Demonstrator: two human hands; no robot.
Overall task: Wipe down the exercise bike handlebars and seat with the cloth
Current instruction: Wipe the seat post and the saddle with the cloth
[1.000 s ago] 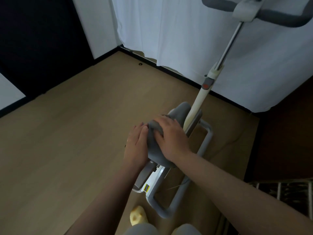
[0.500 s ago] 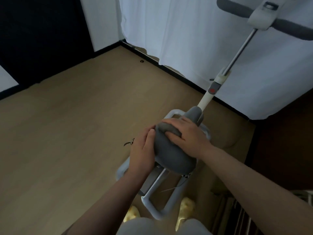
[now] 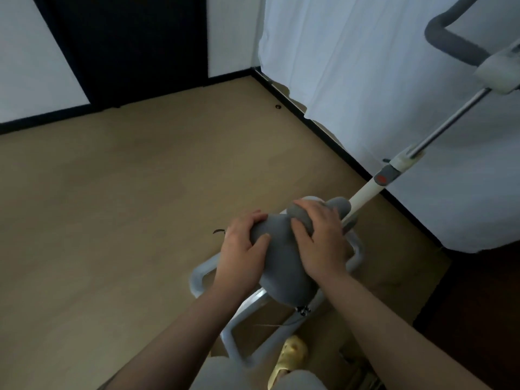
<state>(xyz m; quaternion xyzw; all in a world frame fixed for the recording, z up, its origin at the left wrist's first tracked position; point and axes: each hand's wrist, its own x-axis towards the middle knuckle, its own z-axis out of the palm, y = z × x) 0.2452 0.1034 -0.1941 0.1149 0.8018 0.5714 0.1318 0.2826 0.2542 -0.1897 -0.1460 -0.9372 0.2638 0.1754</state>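
Note:
The grey bike seat (image 3: 284, 266) sits in the middle of the view, its narrow nose (image 3: 342, 206) pointing toward the white stem (image 3: 363, 194). My left hand (image 3: 242, 254) grips the seat's left side, thumb lying on top. My right hand (image 3: 320, 243) presses a bunched grey cloth (image 3: 301, 216) onto the front half of the seat, fingers and thumb curled round it. The grey handlebars (image 3: 450, 43) rise at the top right, far from both hands.
The bike's pale tubular base (image 3: 201, 277) lies on the wooden floor under the seat. A white curtain (image 3: 365, 80) hangs behind the stem, a dark door (image 3: 126, 46) stands at the back left, and a yellow slipper (image 3: 292, 353) is on my foot.
My view has swung left and closer. My right hand has slid with the cloth toward the seat's nose. My left thumb has come over onto the seat's top.

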